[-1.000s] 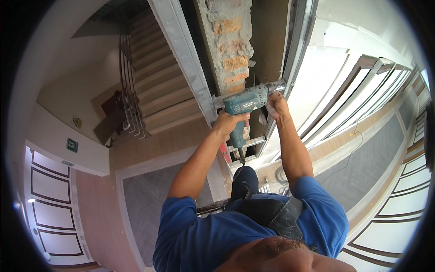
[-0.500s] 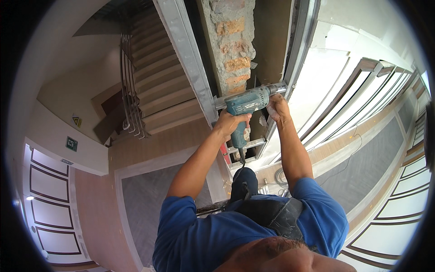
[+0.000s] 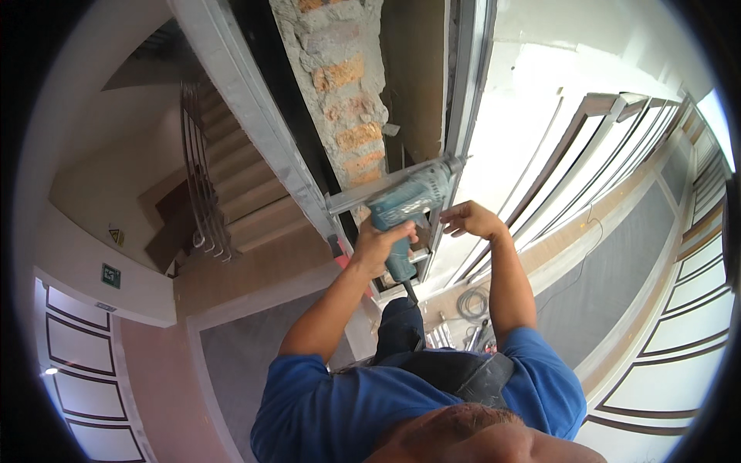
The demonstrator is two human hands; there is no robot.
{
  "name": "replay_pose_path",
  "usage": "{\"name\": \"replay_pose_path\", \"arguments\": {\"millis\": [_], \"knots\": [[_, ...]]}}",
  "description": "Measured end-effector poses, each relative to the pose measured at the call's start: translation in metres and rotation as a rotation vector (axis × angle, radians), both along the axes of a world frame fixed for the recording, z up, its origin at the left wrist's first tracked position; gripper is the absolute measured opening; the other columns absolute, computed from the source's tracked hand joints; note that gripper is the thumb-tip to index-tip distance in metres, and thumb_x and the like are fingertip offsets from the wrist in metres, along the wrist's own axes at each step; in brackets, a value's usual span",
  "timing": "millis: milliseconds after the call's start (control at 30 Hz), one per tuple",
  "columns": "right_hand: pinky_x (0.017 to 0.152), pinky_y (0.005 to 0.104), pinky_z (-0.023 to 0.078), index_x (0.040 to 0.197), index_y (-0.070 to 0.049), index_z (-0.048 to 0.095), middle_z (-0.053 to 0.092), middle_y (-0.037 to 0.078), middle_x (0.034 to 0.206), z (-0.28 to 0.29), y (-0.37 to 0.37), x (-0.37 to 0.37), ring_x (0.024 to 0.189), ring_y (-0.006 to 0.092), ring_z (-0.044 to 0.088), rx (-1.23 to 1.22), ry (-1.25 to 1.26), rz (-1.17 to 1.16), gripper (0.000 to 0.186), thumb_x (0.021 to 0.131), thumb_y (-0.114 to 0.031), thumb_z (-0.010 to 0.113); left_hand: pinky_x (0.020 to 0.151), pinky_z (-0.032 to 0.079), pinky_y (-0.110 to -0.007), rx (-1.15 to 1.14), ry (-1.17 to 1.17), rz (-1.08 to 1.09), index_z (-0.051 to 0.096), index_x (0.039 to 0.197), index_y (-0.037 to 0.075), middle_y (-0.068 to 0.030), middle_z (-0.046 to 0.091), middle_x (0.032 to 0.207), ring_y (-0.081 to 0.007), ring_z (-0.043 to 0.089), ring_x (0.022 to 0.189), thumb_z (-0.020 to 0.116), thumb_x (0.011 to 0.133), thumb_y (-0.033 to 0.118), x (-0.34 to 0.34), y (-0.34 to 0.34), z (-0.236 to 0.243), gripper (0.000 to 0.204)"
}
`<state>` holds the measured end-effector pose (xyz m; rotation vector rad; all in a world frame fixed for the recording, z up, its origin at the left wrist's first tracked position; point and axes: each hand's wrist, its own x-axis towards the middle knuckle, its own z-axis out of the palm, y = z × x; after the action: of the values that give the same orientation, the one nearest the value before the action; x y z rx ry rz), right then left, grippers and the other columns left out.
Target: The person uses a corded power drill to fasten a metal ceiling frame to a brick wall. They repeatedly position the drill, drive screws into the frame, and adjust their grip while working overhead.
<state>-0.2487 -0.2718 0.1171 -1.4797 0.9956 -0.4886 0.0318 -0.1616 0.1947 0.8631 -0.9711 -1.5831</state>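
A teal power drill [image 3: 411, 199] lies across the opening in front of me, its chuck end toward the metal stud on the right. My left hand [image 3: 378, 245] is wrapped round the drill's handle, and a dark cord leaves the bottom of the grip. Behind the drill, a horizontal metal cross-piece [image 3: 347, 201] spans the frame. Right of the drill and apart from it, my right hand [image 3: 472, 221] has loosely bent fingers held apart; nothing shows in them. Its fingertips are near the right metal stud [image 3: 466, 85].
Rough brickwork [image 3: 349, 104] stands inside the opening. The left metal stud [image 3: 258, 108] borders it, with stairs [image 3: 255, 189] and a handrail [image 3: 199, 177] beyond. Coiled cable [image 3: 472, 303] and tools [image 3: 480, 337] lie on the floor near me. White panelling [image 3: 532, 116] runs along the right.
My right hand has left the drill's chuck end and moved down, away from it. The drill, still in my left hand, sits slightly lower in view; the whole view has shifted left.
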Motion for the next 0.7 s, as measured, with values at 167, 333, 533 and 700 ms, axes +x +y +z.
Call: {"name": "replay_pose_path", "arguments": {"millis": [167,333,533,700], "knots": [[0.077,0.0321,0.055,0.124,0.001,0.071,0.076,0.012,0.096,0.083,0.003,-0.007,0.085,0.0184,0.071,-0.452,0.351,-0.426,0.029,0.099,-0.013,0.065,0.060,0.060,-0.032,-0.089,-0.038,0.082,0.066,0.120,0.001,-0.0099,0.072,0.097,-0.0177,0.071,0.083,0.079,0.087,0.012,0.049,0.037,0.011,0.037],[0.090,0.0367,0.053,0.122,-0.006,0.073,0.076,0.016,0.100,0.205,-0.010,0.013,0.098,0.0279,0.071,-1.587,-0.030,-0.893,0.032,0.098,-0.026,0.071,0.061,0.060,-0.031,-0.020,-0.097,0.211,0.068,0.117,0.002,-0.0105,0.074,0.100,-0.0181,0.073,0.084,0.080,0.087,0.014,0.053,0.044,0.001,0.034],[0.124,0.0636,0.018,0.165,-0.009,0.007,0.005,0.028,0.169,0.287,-0.038,0.034,0.156,0.0485,0.005,-1.741,0.408,-0.898,0.117,0.086,-0.067,0.071,0.060,0.058,-0.032,0.110,-0.168,0.165,0.065,0.115,0.001,-0.0105,0.073,0.096,-0.0184,0.072,0.084,0.080,0.087,0.010,0.050,0.026,-0.005,0.033],[0.126,0.0627,0.015,0.166,-0.014,0.000,-0.004,0.029,0.169,0.292,-0.056,0.056,0.156,0.0491,0.000,-1.502,0.536,-0.932,0.126,0.080,-0.057,0.082,0.062,0.058,-0.033,0.024,-0.177,0.187,0.065,0.114,0.002,-0.0105,0.073,0.095,-0.0188,0.071,0.083,0.081,0.086,0.008,0.044,0.015,-0.002,0.032]]}}
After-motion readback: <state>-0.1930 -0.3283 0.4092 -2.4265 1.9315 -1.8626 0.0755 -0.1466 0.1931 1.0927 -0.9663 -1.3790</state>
